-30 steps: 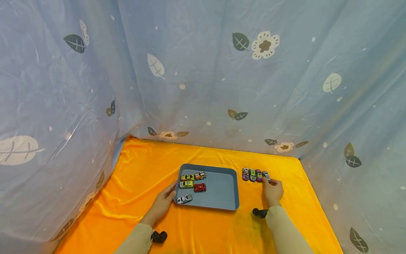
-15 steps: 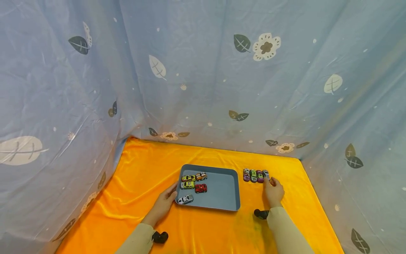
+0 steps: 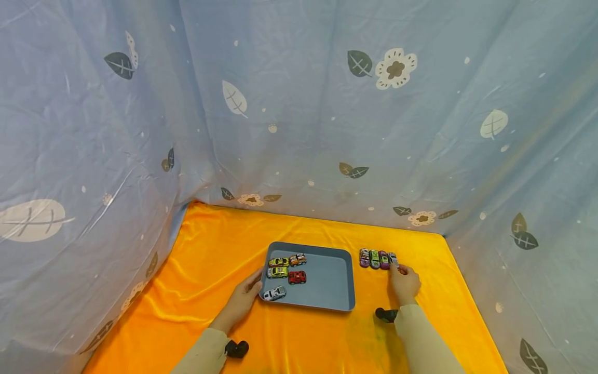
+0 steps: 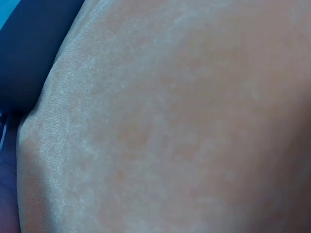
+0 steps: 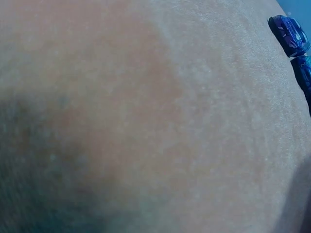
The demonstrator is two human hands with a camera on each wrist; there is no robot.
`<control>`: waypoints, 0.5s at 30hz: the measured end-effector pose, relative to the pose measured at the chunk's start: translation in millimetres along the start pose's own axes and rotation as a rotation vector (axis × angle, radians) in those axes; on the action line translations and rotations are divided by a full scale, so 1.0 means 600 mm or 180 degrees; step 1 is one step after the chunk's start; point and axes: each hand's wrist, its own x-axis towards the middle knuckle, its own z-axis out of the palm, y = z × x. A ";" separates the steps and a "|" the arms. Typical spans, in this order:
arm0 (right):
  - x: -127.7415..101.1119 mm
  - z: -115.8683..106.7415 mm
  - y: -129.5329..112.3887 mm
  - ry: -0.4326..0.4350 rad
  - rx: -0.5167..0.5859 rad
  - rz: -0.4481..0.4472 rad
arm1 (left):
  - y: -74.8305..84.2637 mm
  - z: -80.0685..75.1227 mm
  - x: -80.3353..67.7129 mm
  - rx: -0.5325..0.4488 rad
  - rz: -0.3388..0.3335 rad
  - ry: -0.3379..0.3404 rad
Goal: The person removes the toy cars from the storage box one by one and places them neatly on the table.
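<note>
My left hand (image 3: 243, 300) holds the left side of a shallow grey-blue tray (image 3: 327, 283), its fingertips at the rim. Inside, on the tray's left half, sit several toy cars: a yellow and red one (image 3: 279, 262), an orange and white one (image 3: 297, 259), a yellow one (image 3: 277, 272), a red one (image 3: 297, 277) and a silver-white one (image 3: 274, 293). Right of the tray, my right hand (image 3: 404, 284) pinches the near end of a whitish toy car (image 3: 393, 257). It closes a side-by-side row with purple (image 3: 365, 258), green (image 3: 375, 258) and magenta (image 3: 384, 259) cars.
A yellow-orange cloth (image 3: 224, 234) covers the surface under everything. Pale blue curtains (image 3: 289, 104) with leaf and flower prints stand at the back and both sides. Each wrist bears a black device, such as the right one (image 3: 386, 315). Skin fills most of both wrist views.
The head view has shifted slightly, moving everything a little to the right in it. The right fingers stay at the whitish car, with only a slight shift. The left hand keeps its place at the tray.
</note>
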 end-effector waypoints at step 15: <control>-0.005 -0.005 -0.002 -0.0140 0.0281 0.0045 | -0.001 -0.002 0.000 0.0026 0.0036 0.0003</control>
